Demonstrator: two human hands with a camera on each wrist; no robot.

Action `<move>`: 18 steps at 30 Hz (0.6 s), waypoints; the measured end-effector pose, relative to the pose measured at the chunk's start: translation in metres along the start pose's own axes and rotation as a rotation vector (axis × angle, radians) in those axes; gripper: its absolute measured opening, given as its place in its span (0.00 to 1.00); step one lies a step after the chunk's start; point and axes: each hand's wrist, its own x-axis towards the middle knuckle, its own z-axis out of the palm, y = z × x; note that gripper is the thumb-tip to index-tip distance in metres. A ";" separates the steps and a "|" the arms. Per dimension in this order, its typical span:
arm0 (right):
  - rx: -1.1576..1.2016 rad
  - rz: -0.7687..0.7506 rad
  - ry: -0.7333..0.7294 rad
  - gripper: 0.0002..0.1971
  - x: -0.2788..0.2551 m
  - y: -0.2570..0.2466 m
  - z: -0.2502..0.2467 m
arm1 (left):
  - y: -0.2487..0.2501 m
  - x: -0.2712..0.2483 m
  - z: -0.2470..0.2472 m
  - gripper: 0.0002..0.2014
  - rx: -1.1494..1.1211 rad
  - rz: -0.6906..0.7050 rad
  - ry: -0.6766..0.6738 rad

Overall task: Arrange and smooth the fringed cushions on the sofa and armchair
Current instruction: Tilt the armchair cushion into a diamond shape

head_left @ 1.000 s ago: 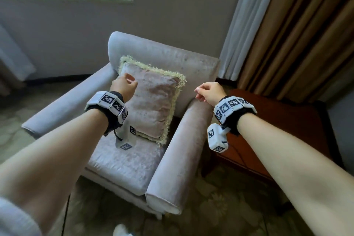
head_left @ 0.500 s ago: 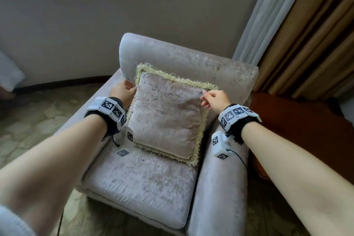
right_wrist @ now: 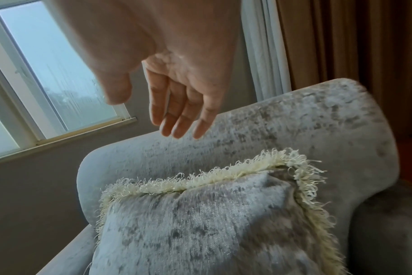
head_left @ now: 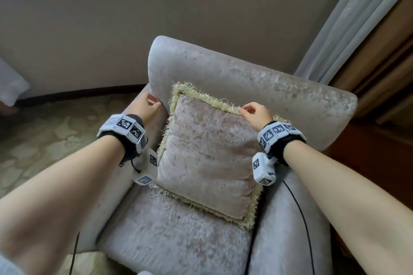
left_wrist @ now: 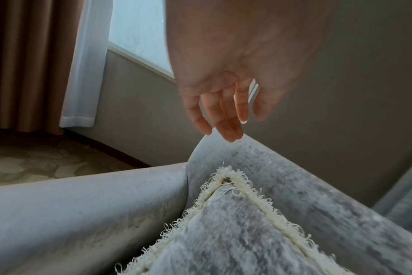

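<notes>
A pale velvet cushion point(head_left: 207, 158) with a cream fringe leans upright against the backrest of the grey armchair point(head_left: 245, 78), its lower edge on the seat. My left hand point(head_left: 146, 105) hovers over the left armrest, just beside the cushion's top left corner point(left_wrist: 226, 178). Its fingers point(left_wrist: 228, 126) hang relaxed and hold nothing. My right hand point(head_left: 254, 111) is at the cushion's top fringe, right of the middle. In the right wrist view its fingers point(right_wrist: 176, 119) hang loose above the cushion point(right_wrist: 200, 223) without gripping it.
A dark wooden side table point(head_left: 368, 152) stands right of the armchair, with a white sheer and brown curtains point(head_left: 357, 18) behind it. A grey wall and a window sill are behind the chair. Patterned carpet point(head_left: 44, 129) lies to the left.
The cushion now stands square against the backrest. My left hand has come off its left edge. My right hand has moved left along the top fringe and let go.
</notes>
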 end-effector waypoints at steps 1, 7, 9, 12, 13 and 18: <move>-0.011 0.007 -0.011 0.17 0.012 0.001 0.007 | -0.006 0.014 0.004 0.09 0.014 -0.012 -0.005; -0.127 0.091 -0.054 0.25 0.063 0.016 0.051 | -0.047 0.085 0.045 0.11 0.081 -0.040 -0.098; -0.176 0.113 -0.067 0.28 0.079 0.022 0.063 | -0.058 0.103 0.058 0.11 0.083 -0.024 -0.110; -0.252 0.148 -0.133 0.35 0.096 0.030 0.078 | -0.076 0.123 0.071 0.08 0.082 -0.021 -0.157; -0.275 0.155 -0.164 0.38 0.100 0.032 0.082 | -0.082 0.129 0.075 0.07 0.071 -0.018 -0.173; -0.579 0.153 -0.296 0.51 0.107 0.047 0.110 | -0.114 0.149 0.091 0.05 0.107 -0.038 -0.221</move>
